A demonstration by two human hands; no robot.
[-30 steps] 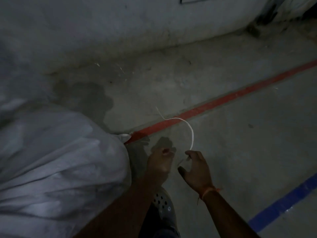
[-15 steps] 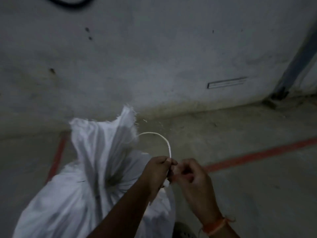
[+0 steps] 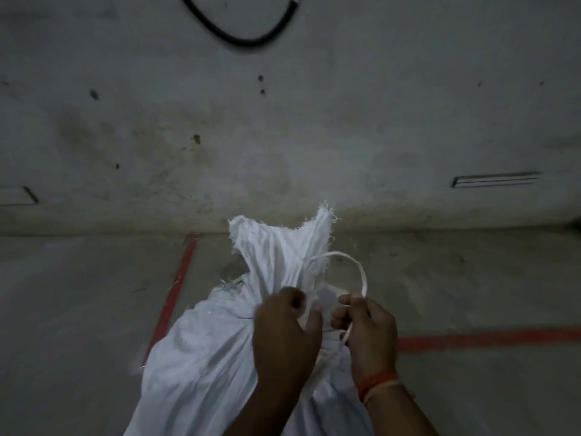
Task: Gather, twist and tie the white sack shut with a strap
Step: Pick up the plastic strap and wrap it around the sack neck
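The left hand [image 3: 284, 335] is clenched on the gathered neck of the white sack [image 3: 201, 357], which stands on the floor [image 3: 78, 309] near the wall [image 3: 283, 121]. The right hand [image 3: 367, 328] pinches the strap [image 3: 353, 272], looped right of the neck. Tying seems underway; next, cinching the loop needs both ends.

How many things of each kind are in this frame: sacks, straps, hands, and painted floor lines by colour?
White sack: 1
White strap: 1
Hands: 2, left hand and right hand
Red floor lines: 2, one left of the sack, one to its right
Blue floor lines: 0
Total: 6
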